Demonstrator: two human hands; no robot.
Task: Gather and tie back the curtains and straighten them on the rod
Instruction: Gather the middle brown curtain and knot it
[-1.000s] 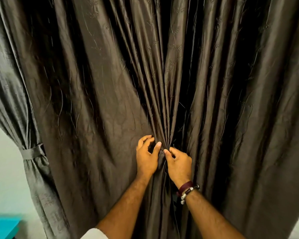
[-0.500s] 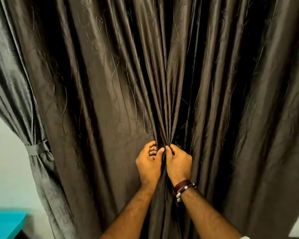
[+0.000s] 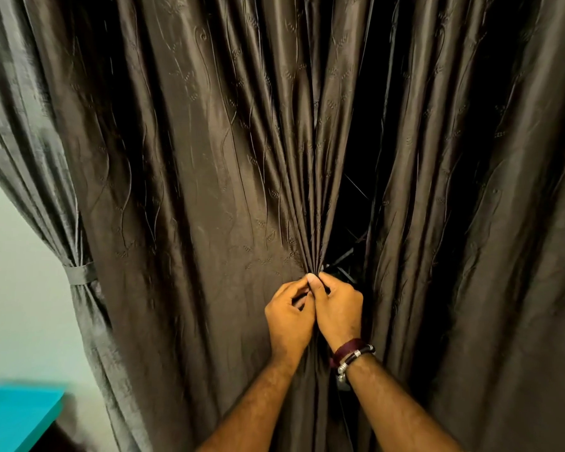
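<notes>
A dark brown embossed curtain (image 3: 209, 190) fills the view. My left hand (image 3: 289, 316) and my right hand (image 3: 338, 309) sit side by side at its middle, both pinching a bunch of folds (image 3: 310, 243) that fan upward from my fingertips. To the right of the bunch a dark gap (image 3: 356, 207) shows between this panel and the right curtain panel (image 3: 470, 223). At the far left another curtain panel (image 3: 30, 141) is gathered by a matching tie-back band (image 3: 79, 274). The rod is out of view.
A pale green wall (image 3: 20, 288) shows at the left below the tied panel. A teal tabletop corner (image 3: 17, 415) sits at the bottom left. My right wrist wears dark bracelets (image 3: 351, 352).
My hands have closed together and more folds are gathered between them. The gap to the right of the bunch has widened.
</notes>
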